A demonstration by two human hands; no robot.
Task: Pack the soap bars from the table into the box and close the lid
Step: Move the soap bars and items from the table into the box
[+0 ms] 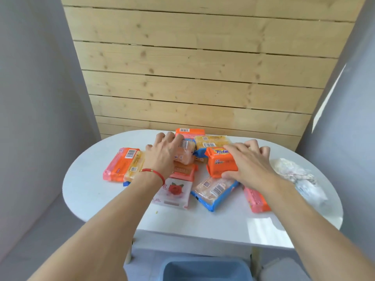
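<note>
Several wrapped soap bars lie in a loose pile on the white oval table. My left hand rests over a pale peach bar in the middle of the pile, fingers spread on it. My right hand curls around an orange Tide bar that stands on its edge, thumb at its lower corner. Other bars lie around: an orange-pink one at the left, a white rose-printed one, a blue-edged one, a pink one under my right wrist. A blue box sits open on the floor below the table's near edge.
A crumpled clear plastic bag lies at the table's right end. A wooden plank wall stands right behind the table, with grey walls on both sides. A red string bracelet is on my left wrist.
</note>
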